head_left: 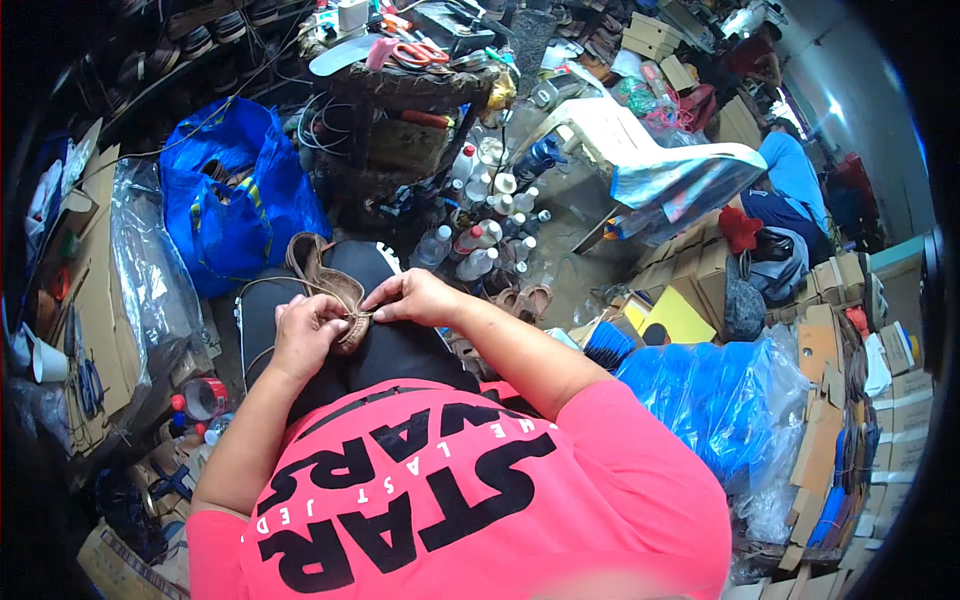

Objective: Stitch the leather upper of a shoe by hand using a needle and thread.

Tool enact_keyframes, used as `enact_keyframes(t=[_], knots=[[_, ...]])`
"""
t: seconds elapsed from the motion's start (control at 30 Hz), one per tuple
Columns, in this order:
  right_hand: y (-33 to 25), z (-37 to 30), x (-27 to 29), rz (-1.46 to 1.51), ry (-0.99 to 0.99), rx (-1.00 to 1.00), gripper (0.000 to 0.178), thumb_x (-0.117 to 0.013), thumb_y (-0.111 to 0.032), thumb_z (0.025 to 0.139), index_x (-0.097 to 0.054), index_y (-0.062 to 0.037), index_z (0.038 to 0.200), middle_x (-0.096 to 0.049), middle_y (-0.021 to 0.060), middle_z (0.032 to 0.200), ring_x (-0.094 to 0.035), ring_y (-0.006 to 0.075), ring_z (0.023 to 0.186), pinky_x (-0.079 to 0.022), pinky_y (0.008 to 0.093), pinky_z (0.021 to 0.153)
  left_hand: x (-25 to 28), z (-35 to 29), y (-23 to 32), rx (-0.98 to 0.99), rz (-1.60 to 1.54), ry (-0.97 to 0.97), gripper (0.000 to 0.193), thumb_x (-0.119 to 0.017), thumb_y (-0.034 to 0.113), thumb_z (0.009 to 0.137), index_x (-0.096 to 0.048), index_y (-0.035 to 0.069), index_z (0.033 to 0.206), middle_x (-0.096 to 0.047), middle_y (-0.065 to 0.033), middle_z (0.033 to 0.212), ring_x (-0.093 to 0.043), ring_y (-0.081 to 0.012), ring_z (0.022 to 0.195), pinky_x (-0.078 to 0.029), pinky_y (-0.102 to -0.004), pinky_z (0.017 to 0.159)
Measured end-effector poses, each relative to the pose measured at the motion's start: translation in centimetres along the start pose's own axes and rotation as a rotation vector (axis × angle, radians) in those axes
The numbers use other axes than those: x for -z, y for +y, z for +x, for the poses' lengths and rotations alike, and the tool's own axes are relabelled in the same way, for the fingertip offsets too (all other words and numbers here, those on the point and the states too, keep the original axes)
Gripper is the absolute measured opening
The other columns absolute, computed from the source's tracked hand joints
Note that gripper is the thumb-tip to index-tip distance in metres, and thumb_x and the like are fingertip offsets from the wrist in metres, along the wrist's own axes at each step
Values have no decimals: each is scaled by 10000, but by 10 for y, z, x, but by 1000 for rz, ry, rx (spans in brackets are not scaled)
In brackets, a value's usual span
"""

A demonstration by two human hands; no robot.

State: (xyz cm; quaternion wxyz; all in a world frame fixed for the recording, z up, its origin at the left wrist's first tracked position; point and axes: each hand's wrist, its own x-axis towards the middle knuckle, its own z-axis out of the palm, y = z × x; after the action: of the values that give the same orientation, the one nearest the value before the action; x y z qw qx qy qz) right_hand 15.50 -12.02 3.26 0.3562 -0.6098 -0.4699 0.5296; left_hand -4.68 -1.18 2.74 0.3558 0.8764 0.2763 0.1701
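While a brown shoe rests on black trousers, both hands close together, pinched on thin cord

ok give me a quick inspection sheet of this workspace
surface: dark-trousered lap, serving as the worktop
job's things: brown shoe across the lap, with a thin cord at it
clutter: blue bag, bottles, boxes; bench crowded, scissors on top
hands: left hand and right hand at the shoe, fingertips bent inward; exact grip too small to tell
cables: pale loops beside the bench, cable or cord unclear
surroundings: pale chair, person in blue beyond
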Motion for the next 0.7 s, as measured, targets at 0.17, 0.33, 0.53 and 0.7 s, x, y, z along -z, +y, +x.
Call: enact_keyframes(t=[0.17, 0.33, 0.53, 0.7], knots=[[2, -3, -11, 83, 62, -25, 184, -715, -87, 787, -701, -44, 966, -690, 12, 917, -598, 73, 842, -472, 236, 806, -10, -1, 4, 208, -255, -42, 122, -706, 56, 687, -641, 60, 791, -624, -36, 696, -588, -153, 645, -416, -301, 692], [4, 8, -3, -269, 60, -93, 231, -785, -305, 697, -725, -161, 867, -707, 5, 817, -644, 104, 773, -477, 278, 767, -3, 9, 13, 6, -87, -96, 66, -696, 109, 696, -652, 106, 745, -636, -59, 749, -581, -232, 809, -379, -392, 764], [2, 5, 15, -26, 3, -183, 149, -738, -174, 781, -676, -49, 834, -641, 4, 756, -566, 74, 695, -454, 236, 644, 22, 12, 4, -236, 227, -145, 44, -656, 109, 717, -622, 122, 740, -619, -44, 788, -535, -265, 880, -354, -413, 755], [17, -9, 16, -135, 115, 76, 162, -735, -163, 782, -666, -31, 846, -523, -6, 901, -529, 72, 819, -429, 215, 704, 22, 6, 1, -190, 180, -177, 33, -588, 102, 796, -595, 97, 827, -615, -91, 809, -566, -315, 857, -406, -434, 725]])
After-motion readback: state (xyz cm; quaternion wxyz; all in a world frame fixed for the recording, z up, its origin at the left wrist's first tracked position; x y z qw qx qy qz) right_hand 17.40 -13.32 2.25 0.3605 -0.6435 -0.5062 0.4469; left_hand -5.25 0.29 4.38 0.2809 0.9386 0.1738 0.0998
